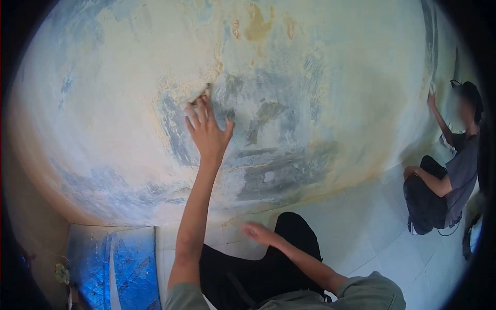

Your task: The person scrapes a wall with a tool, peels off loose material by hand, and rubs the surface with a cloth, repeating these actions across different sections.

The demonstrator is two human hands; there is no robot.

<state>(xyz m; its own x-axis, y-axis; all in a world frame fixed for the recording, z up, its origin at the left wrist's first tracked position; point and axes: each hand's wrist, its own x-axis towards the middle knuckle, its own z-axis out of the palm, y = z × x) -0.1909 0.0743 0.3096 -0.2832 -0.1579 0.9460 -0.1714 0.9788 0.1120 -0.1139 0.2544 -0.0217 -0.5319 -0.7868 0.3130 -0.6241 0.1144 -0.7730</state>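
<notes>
My left hand (209, 132) is raised against a patchy plastered wall (268, 67), its back towards me and its thumb out to the right. Under its fingertips is a small, dark-edged flat piece (205, 92) that looks like folded sandpaper, pressed to the wall. Grey patches, scraped ridges and yellow-brown stains mark the surface around it. My right hand (258, 233) hangs over my bent knee, away from the wall. Motion blurs its fingers, and I make out nothing held in it.
A blue, scuffed sheet (132, 263) lies at the lower left by the wall's foot. Pale tiles (361, 243) cover the floor. At the right another person (449, 170) squats close to the wall, one hand touching it.
</notes>
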